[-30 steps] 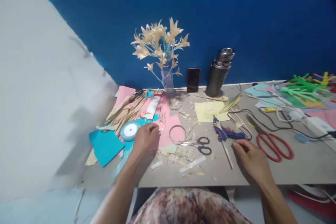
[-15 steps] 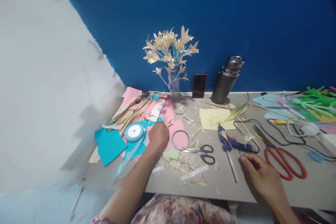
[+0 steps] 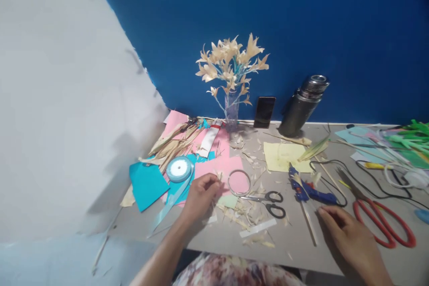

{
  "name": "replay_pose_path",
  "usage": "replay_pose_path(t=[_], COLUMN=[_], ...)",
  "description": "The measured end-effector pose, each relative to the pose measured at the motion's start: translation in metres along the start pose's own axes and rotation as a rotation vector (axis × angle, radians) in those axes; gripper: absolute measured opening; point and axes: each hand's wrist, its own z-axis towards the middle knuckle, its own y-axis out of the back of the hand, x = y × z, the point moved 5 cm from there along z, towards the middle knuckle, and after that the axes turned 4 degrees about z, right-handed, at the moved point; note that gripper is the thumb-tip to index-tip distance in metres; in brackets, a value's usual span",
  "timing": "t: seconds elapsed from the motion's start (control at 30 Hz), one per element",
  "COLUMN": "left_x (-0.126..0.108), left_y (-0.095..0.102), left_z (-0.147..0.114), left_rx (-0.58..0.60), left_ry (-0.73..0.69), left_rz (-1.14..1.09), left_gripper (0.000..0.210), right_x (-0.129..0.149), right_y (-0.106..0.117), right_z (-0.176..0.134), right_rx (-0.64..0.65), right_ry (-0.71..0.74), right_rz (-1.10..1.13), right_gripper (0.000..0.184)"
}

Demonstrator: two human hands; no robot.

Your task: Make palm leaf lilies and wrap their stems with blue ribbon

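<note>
My left hand [image 3: 201,199] is closed in a pinch over the pink paper [image 3: 217,166], with a small pale piece of dried husk [image 3: 220,176] at its fingertips. Just right of it lie small scissors [image 3: 258,198] with black handles, among husk scraps. My right hand [image 3: 350,234] rests low over the table, thumb and fingers drawn together; whatever they hold is too small to make out. Beside those fingers are a blue glue gun [image 3: 318,194] and its glue stick [image 3: 309,223]. Large red-handled scissors [image 3: 384,223] lie to the right of that hand.
At the back stand a vase [image 3: 231,109] of husk flowers [image 3: 231,60], a phone [image 3: 264,111] and a tilted flask [image 3: 303,105]. A ribbon roll [image 3: 180,169], blue paper [image 3: 147,185] and dried husks [image 3: 170,143] lie left. Green pipe cleaners [image 3: 415,136] and cables are right.
My left hand has drawn back toward me from the white strip and lifted, the husk piece showing at its fingertips. My right hand stays by the glue gun. The view has shifted slightly left.
</note>
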Motion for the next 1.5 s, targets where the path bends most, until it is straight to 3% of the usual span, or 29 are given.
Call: replay_pose_path(t=[0.1,0.23,0.3,0.4,0.5,0.6,0.7,0.77,0.9,1.0,1.07,1.23,1.37,1.43,1.5], left_x=[0.013,0.020,0.019,0.019,0.021,0.025,0.030,0.031,0.030,0.032,0.035,0.032,0.003,-0.010,-0.017], left_y=[-0.003,-0.002,0.000,0.002,0.004,0.009,0.018,0.026,0.046,0.057,0.062,0.068,0.064,0.052,0.034], left_z=[-0.016,-0.025,-0.026,-0.025,-0.025,-0.026,-0.029,-0.032,-0.039,-0.041,-0.038,-0.019,-0.003,0.001,0.003], left_rx=[0.041,0.066,0.070,0.070,0.073,0.068,0.026,-0.013,-0.081,-0.123,-0.141,-0.216,-0.334,-0.316,-0.224], left_ry=[0.036,0.004,-0.002,0.028,0.026,-0.010,-0.044,-0.063,-0.043,-0.010,0.008,0.109,0.031,-0.028,-0.070], left_rz=[-0.048,-0.055,-0.066,-0.099,-0.124,-0.134,-0.128,-0.119,-0.112,-0.129,-0.160,-0.314,-0.362,-0.404,-0.496], left_gripper=[0.023,0.021,0.020,0.020,0.020,0.021,0.020,0.020,0.021,0.023,0.023,0.024,0.023,0.025,0.028], right_x=[0.001,0.019,0.046,0.110,0.196,0.278,0.332,0.351,0.367,0.373,0.374,0.353,0.320,0.307,0.297], right_y=[0.002,0.025,0.033,0.019,-0.028,-0.095,-0.159,-0.189,-0.217,-0.221,-0.216,-0.175,-0.138,-0.122,-0.106], right_z=[-0.001,-0.002,0.000,0.007,0.014,0.016,0.015,0.013,0.013,0.027,0.039,0.047,0.020,0.005,-0.007], right_rx=[0.014,-0.161,-0.228,-0.136,0.087,0.259,0.338,0.336,0.323,0.369,0.415,0.548,0.710,0.724,0.664], right_ry=[-0.018,-0.023,0.069,0.229,0.474,0.718,0.801,0.805,0.772,0.719,0.673,0.528,0.336,0.284,0.319], right_rz=[-0.027,-0.095,-0.082,-0.041,-0.078,-0.161,-0.203,-0.184,-0.061,0.073,0.182,0.421,0.731,0.833,0.808], right_gripper=[0.050,0.048,0.042,0.033,0.029,0.022,0.012,0.019,0.022,0.010,0.013,0.038,0.044,0.041,0.036])
